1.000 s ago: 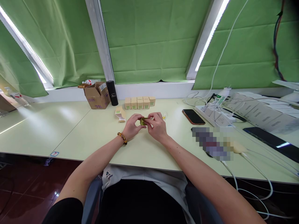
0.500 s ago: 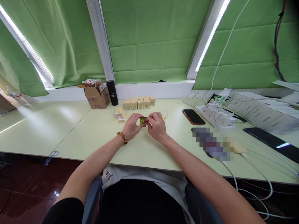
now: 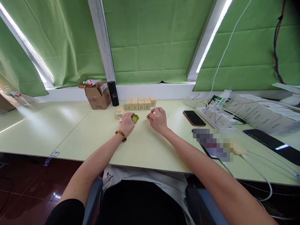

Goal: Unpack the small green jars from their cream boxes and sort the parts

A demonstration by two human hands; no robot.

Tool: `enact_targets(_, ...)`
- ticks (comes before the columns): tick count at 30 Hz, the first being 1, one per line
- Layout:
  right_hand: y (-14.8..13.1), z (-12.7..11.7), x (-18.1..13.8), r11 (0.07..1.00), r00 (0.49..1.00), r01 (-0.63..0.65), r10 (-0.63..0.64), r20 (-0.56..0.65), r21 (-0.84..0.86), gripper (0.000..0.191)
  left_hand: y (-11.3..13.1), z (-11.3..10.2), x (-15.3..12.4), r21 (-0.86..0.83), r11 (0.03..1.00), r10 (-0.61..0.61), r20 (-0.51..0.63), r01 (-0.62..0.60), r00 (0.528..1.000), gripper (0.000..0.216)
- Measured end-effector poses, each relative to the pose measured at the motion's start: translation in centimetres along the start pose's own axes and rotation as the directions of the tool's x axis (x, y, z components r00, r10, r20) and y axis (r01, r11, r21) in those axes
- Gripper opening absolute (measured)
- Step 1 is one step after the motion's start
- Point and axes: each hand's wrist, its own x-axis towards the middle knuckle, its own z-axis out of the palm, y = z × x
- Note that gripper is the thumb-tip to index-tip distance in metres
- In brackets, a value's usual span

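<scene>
My left hand (image 3: 127, 124), a beaded bracelet on its wrist, is closed on a small green scalloped cup (image 3: 135, 117) whose hollow faces up. Just behind that hand stands an open small cardboard box (image 3: 119, 112) with a green label, partly hidden by my fingers. To the right, apart from the cup, my right hand (image 3: 158, 120) is raised over the table with thumb and fingers pinched together. Whatever it pinches is too small to make out. Behind the right hand, a clear round item is mostly covered.
A row of several small cardboard boxes (image 3: 141, 104) stands at the back. Left of it are a larger carton (image 3: 97, 96) and a black bottle (image 3: 113, 93). To the right lie a phone (image 3: 194, 118), a power strip (image 3: 214, 117) with cables, and white boxes (image 3: 260, 114).
My hands have moved apart. The left carried the green cup leftward, tilting its hollow into view, while the right let go of the cup and shifted slightly right.
</scene>
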Motion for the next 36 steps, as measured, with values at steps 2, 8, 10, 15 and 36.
enact_targets(2, 0.1, 1.2, 0.7, 0.999, 0.999, -0.022, 0.024, 0.048, -0.03, 0.023, 0.0, 0.0, 0.0, 0.036, 0.999, -0.002, 0.012, 0.001, 1.0, 0.045)
enact_targets(8, 0.2, 3.7, 0.9, 0.991, 0.988, -0.076, 0.09, 0.126, -0.111, 0.026, -1.1, 0.0, 0.7, 0.154, 0.988, 0.017, 0.032, -0.022, 0.999, 0.041)
enact_targets(10, 0.3, 4.0, 0.6, 0.988, 0.985, -0.08, 0.099, 0.144, -0.133, 0.025, -1.4, 0.0, 1.0, 0.222, 0.975, 0.013, 0.031, -0.019, 0.999, 0.036)
enact_targets(15, 0.7, 3.7, 0.1, 0.986, 0.985, -0.101, 0.118, 0.128, -0.134, 0.023, -1.4, -0.1, 1.5, 0.324, 0.946, 0.012, 0.053, -0.029, 0.999, 0.025)
enact_targets(36, -2.3, -1.4, -2.8, 0.983, 0.833, -0.112, 0.171, 0.526, -0.142, 0.025, -2.2, 0.7, 3.7, 0.441, 0.897, -0.105, 0.17, 0.02, 0.98, 0.021)
